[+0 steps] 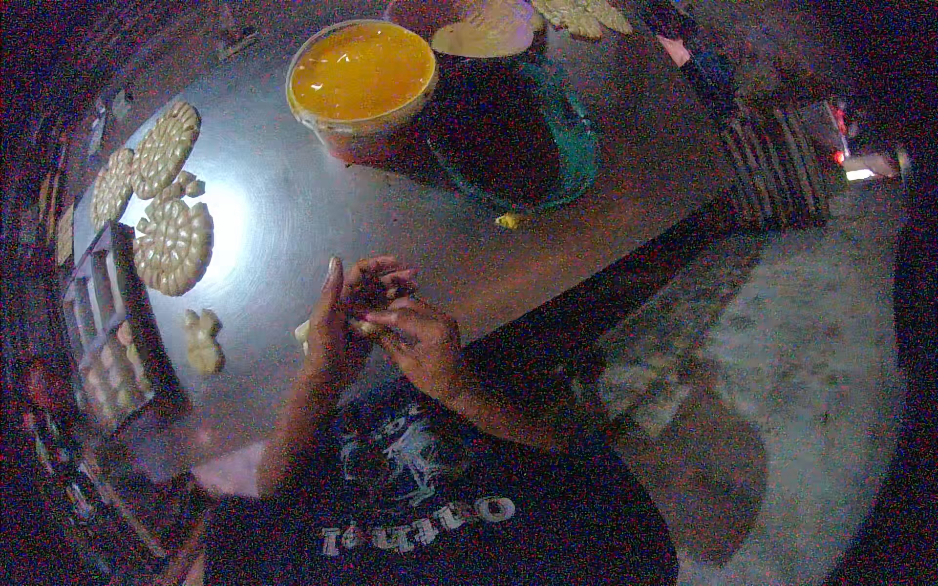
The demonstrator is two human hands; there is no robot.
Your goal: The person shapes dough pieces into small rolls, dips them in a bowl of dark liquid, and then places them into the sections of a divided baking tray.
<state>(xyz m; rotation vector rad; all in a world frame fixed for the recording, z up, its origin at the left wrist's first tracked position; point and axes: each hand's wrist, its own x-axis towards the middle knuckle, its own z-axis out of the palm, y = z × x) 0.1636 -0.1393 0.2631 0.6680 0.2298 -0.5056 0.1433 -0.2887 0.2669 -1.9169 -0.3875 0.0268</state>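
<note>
In front of my body, at the near edge of a metal table, my two hands meet. My left hand (337, 327) is half cupped, its fingers apart and partly curled toward the right. My right hand (420, 342) is closed, its thumb and fingertips pinched together against the left palm. Whatever may be between the fingers is too small and dark to make out. Beside my left wrist lies a pale piece (302, 336), mostly hidden by the hand. Left of it, a lumpy cluster of pale dough pieces (203, 342) rests on the metal table (322, 205).
Round flat clusters of pale dough (174, 244) lie at the left, near a compartmented tray (109, 293). A tub of orange-yellow liquid (363, 73) stands at the back, beside a dark basin with a green rim (576, 146). A small yellow bit (508, 222) lies before the basin.
</note>
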